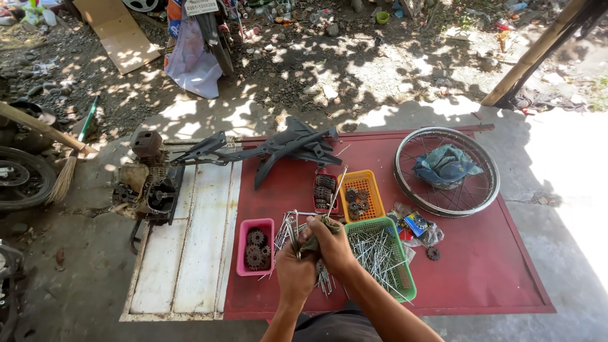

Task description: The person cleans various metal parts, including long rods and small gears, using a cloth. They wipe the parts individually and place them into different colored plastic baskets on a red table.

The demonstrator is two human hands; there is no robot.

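My left hand (294, 269) and my right hand (329, 244) are clasped together over a red metal sheet (481, 266). Both grip a bundle of thin metal wheel spokes (288, 228) that fans out up and to the left, with a greenish rag wrapped round it. Right of my hands, a green basket (405, 288) holds several more spokes. A pink tray (242, 253) with dark gears lies to the left. Behind my hands are an orange basket (373, 206) with gears and a small red tray (324, 192) holding dark parts.
A spoked wheel rim (446, 171) with a blue cloth inside lies at the right. A black frame part (285, 147) and an engine block (149, 183) sit at the back left, next to a white panel (190, 253). A broom (69, 164) and a tyre (22, 177) lie far left.
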